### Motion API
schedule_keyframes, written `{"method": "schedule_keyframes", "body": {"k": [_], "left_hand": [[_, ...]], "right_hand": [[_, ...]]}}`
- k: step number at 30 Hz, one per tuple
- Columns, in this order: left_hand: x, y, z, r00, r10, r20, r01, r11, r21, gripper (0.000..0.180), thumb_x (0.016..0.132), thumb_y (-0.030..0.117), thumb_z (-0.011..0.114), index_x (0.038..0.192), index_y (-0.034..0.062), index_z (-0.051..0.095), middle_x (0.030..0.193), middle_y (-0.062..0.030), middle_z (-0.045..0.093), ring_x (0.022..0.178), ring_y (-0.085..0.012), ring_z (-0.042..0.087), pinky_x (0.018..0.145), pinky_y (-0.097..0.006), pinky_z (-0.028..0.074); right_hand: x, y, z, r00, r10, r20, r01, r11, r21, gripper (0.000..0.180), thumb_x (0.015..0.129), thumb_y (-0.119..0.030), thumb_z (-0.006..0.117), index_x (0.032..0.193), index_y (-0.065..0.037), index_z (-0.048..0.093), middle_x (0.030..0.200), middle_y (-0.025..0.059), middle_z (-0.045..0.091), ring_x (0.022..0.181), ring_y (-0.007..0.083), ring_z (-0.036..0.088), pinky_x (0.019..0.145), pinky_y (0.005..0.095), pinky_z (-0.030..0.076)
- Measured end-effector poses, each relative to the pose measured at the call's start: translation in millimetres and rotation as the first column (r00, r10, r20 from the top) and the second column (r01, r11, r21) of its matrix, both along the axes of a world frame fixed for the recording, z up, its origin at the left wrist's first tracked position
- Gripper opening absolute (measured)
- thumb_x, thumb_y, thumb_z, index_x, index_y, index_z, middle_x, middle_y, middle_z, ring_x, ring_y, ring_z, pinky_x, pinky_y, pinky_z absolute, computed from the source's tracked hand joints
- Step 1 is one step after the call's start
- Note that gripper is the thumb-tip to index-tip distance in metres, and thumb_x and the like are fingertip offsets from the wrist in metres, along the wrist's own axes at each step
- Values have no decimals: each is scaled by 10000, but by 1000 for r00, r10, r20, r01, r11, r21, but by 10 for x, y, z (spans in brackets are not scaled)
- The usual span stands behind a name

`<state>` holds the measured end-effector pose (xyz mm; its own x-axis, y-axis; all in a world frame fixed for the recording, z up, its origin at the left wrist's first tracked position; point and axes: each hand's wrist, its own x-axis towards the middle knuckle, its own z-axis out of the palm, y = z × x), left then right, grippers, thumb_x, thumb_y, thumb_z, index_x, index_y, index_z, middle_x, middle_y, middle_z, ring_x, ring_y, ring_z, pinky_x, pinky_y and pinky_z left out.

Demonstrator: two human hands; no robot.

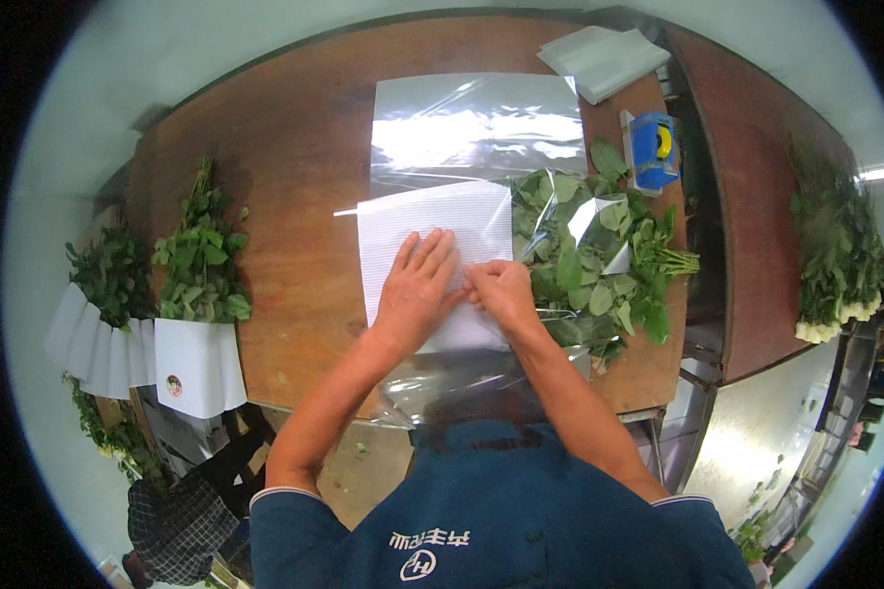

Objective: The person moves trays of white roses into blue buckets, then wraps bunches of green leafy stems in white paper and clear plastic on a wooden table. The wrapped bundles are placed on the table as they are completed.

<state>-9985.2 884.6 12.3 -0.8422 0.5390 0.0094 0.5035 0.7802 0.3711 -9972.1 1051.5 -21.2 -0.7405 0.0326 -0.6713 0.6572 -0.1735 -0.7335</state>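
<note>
A white ribbed paper wrap (383, 236) covers the flower end of a leafy bunch (584, 265), whose cut stems point right. My left hand (420, 283) lies flat on the wrap, fingers stretched out. Close beside it, my right hand (503, 292) is closed in a pinch against the wrap; what its fingertips hold is hidden. Clear plastic film (471, 103) lies under the bunch, reaching both beyond it and toward my body. Some film also shines over the leaves. Any blossoms inside the wrap are out of sight.
A blue tape dispenser (653, 149) with yellow tape stands near the wooden table's (295, 167) right edge. Clear sheets (607, 61) lie at the far right corner. Wrapped bunches (198, 363) sit at the left edge. A brown board (756, 196) holds pale-headed flowers (835, 265) at right.
</note>
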Motion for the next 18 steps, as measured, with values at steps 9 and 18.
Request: {"method": "schedule_keyframes", "body": {"k": [9,18], "left_hand": [[19,17,33,991,-126,-44,124,991,-41,506,928,238,670,1391,51,587,1544,-76,509,1488,-271,393,1265,-553,156],[11,20,59,990,-128,60,135,983,-123,554,914,209,696,1439,85,570,1574,-59,488,1503,-251,380,1277,-534,151]], "right_hand": [[272,72,169,975,-168,-144,154,982,-106,290,958,-102,708,1151,87,605,886,142,742,650,141,670,587,276,584],[487,40,79,996,-64,-70,58,995,-81,233,975,-129,697,1039,53,565,794,134,719,579,139,648,537,278,546]]}}
